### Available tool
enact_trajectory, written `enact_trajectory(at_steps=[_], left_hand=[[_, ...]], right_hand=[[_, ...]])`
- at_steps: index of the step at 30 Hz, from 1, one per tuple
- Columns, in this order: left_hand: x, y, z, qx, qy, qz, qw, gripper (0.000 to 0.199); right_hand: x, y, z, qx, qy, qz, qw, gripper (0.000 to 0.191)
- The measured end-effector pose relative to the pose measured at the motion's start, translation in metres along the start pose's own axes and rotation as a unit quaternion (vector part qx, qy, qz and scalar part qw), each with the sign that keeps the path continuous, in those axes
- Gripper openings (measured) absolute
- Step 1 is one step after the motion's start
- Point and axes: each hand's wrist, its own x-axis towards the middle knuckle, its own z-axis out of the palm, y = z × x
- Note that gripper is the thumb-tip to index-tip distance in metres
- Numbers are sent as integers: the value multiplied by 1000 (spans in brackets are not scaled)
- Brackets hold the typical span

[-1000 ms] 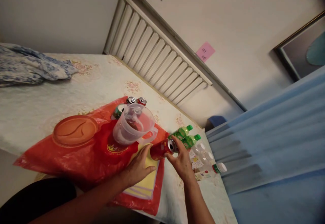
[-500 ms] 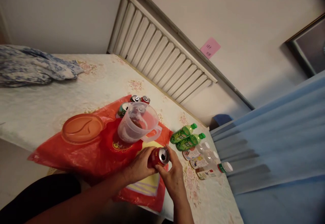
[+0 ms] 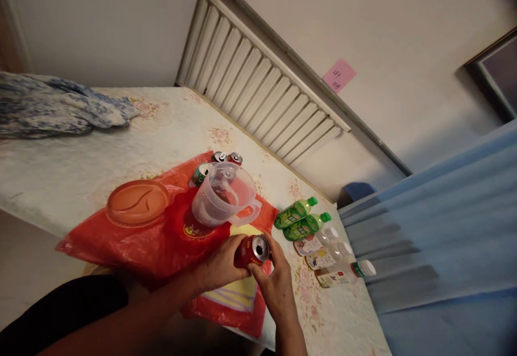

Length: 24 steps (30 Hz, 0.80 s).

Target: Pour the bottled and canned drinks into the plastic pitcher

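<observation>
A red drink can (image 3: 245, 252) with an opened top is held between my two hands, its top tilted toward me. My left hand (image 3: 224, 262) wraps its left side, and my right hand (image 3: 277, 275) grips it from the right with the thumb in front. Just beyond stands a clear plastic jug (image 3: 220, 197) with some dark liquid in it, its handle pointing right. An orange lid (image 3: 138, 203) lies left of the jug. Behind the jug are several cans, among them a green can (image 3: 198, 175) and a red can (image 3: 235, 159).
Beneath the jug and lid is a red plastic bag (image 3: 100, 245); a yellow cloth (image 3: 242, 297) lies under my hands. Green bottles (image 3: 291, 214) and clear labelled bottles (image 3: 332, 278) line the right side of the floral tablecloth (image 3: 173, 130). A patterned cloth (image 3: 60, 105) lies far left.
The scene has shifted slightly rightward in view. Both hands keep the red can in nearly the same position; nothing else has visibly moved.
</observation>
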Motion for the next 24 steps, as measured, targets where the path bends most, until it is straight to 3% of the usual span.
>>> enact_trajectory(at_steps=[16,24], left_hand=[[-1,6,-4,-35,-25,-30,999,56],[-2,-3,-3,-50,-46,-33,997,71]], right_hand=[[1,3,-1,0,-6,-1,1000,66],[1,4,-1,7,2,16,1000,68]])
